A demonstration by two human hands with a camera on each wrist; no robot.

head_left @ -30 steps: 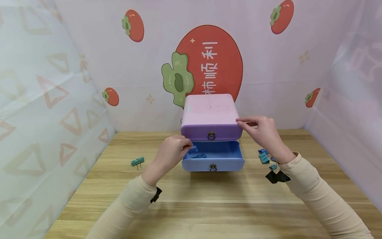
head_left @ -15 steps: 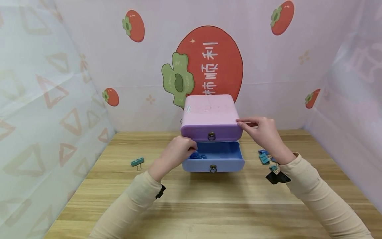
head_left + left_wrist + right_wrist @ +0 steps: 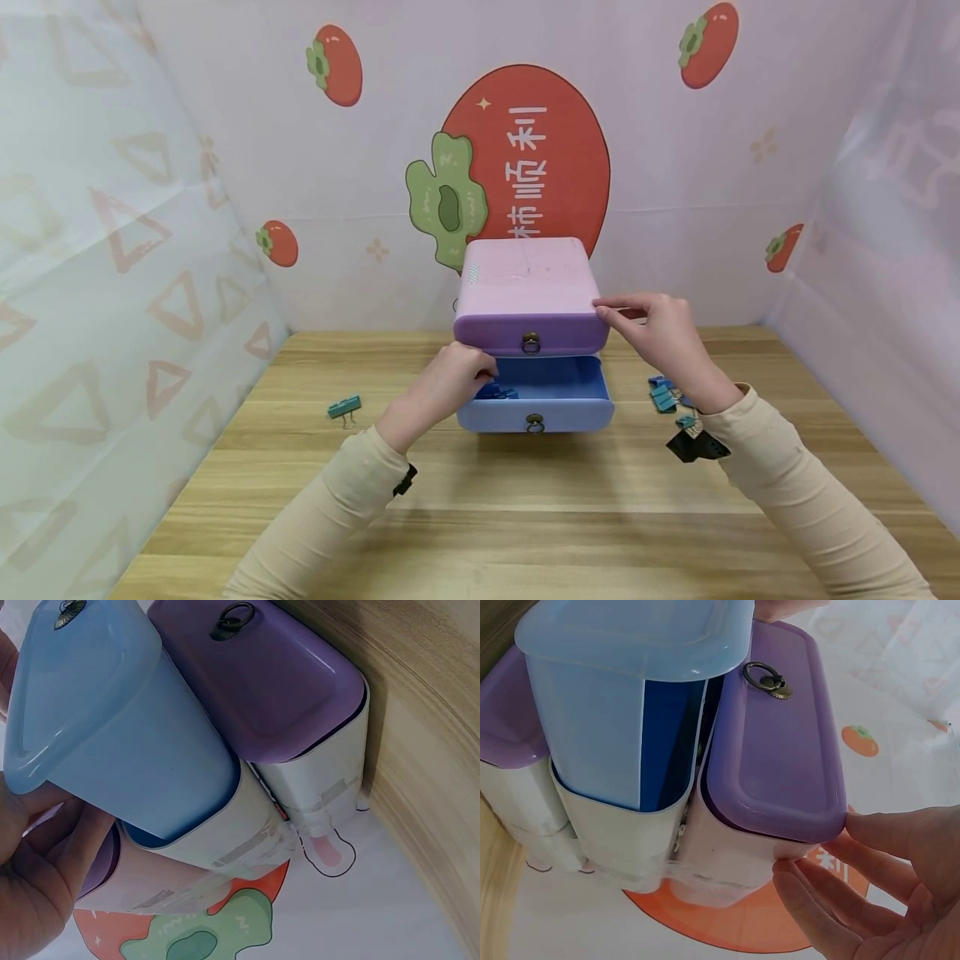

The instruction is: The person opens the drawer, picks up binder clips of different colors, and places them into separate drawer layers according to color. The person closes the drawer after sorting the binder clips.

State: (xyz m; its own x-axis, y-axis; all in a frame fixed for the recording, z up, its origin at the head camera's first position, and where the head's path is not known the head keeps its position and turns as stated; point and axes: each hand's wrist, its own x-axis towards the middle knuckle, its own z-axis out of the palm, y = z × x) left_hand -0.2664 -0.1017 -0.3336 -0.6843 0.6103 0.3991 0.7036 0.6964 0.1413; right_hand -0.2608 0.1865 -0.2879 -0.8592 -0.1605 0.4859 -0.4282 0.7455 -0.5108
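A small drawer cabinet with a pink top point(image 3: 528, 275) stands at the back of the table. Its middle blue drawer point(image 3: 570, 416) is pulled out, and blue binder clips point(image 3: 501, 392) lie at its left end. My left hand point(image 3: 438, 387) reaches over that end, fingers down inside the drawer among the clips. Its fingertips are hidden, so I cannot tell whether they pinch a clip. My right hand point(image 3: 663, 337) touches the cabinet's upper right front corner with extended fingers, by the edge of the shut top purple drawer point(image 3: 780, 742).
One teal binder clip point(image 3: 344, 407) lies on the wooden table point(image 3: 540, 517) at the left. Several blue and teal clips point(image 3: 663, 397) lie at the right, beside my right wrist. A bottom purple drawer point(image 3: 262, 682) is shut below the blue one. A printed cloth backdrop point(image 3: 375, 167) stands close behind.
My left hand has moved right and down into the blue drawer; the blue binder clip seen in its fingers earlier is no longer distinct. The right hand has stayed at the corner.
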